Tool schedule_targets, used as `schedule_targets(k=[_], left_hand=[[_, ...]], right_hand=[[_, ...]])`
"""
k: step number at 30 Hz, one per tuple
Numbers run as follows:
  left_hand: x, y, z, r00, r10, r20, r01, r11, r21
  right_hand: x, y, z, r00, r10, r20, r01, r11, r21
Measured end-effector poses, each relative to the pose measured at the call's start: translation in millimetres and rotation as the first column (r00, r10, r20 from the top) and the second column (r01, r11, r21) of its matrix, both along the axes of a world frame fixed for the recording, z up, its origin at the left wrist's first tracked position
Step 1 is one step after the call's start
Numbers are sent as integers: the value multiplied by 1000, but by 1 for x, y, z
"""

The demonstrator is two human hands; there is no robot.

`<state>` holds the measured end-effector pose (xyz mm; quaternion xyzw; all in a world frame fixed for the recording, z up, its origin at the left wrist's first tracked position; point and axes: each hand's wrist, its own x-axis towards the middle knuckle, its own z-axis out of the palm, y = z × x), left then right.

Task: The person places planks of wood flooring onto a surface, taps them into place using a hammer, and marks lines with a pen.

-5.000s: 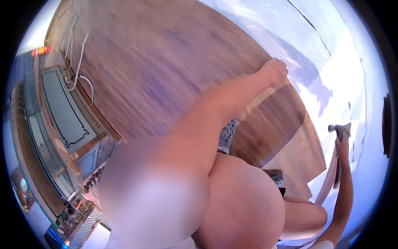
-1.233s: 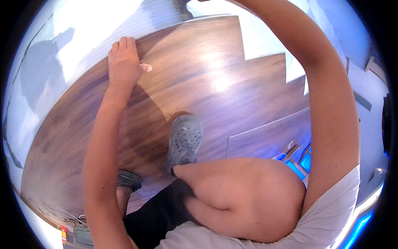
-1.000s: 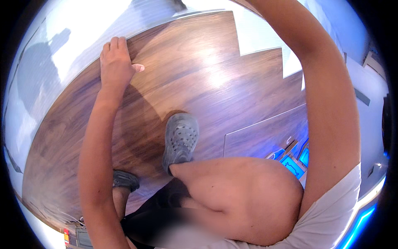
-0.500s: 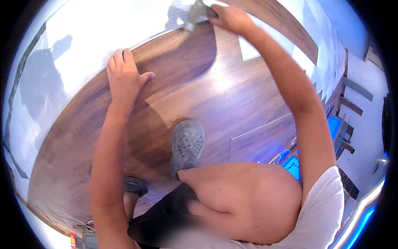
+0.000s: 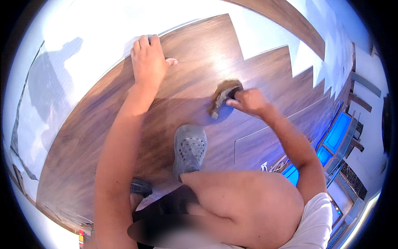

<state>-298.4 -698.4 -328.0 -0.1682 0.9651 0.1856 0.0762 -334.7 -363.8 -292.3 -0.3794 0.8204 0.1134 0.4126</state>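
My left hand (image 5: 149, 62) presses on the far edge of the wood-look floor planks (image 5: 199, 50). Its fingers reach over the edge onto the white sheet (image 5: 103, 25), and its thumb is spread on the plank. Something small and dark shows between the fingertips, too little to name. To the right, my right hand (image 5: 251, 101) is closed around a dark-handled tool with a dull grey-brown head (image 5: 222, 99). Motion blurs the tool, so its exact kind is unclear. It is over the planks, beyond my grey clog (image 5: 190, 147).
The laid planks end in a stepped edge at the right. A separate plank (image 5: 290, 20) lies on the white sheet beyond. Blue-lit panels (image 5: 336, 133) and white cables (image 5: 275, 167) are at the right. A dark crack-like line (image 5: 18, 108) crosses the white surface at far left.
My right hand has brought the tool from the far plank edge back toward me. My left hand now appears farther right and farther along the edge, as the view has shifted.
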Motion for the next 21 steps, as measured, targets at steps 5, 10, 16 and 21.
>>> schedule_targets(k=[5, 10, 16, 21], left_hand=[[-8, 9, 4, 1000, -26, -2, 26, 997, -71], [-11, 19, 10, 1000, 8, -8, -8, 996, -85], [-3, 21, 18, 1000, 8, 11, -7, 996, -94], [-4, 16, 4, 999, 22, 25, -22, 1000, -21]], right_hand=[[-123, -60, 0, 888, -21, -459, -171, 912, -373], [-187, -140, -18, 910, 110, -399, -269, 889, -370], [-184, -139, -19, 954, 50, -296, -168, 906, -388], [-174, -135, -13, 962, 22, -271, -134, 905, -403]])
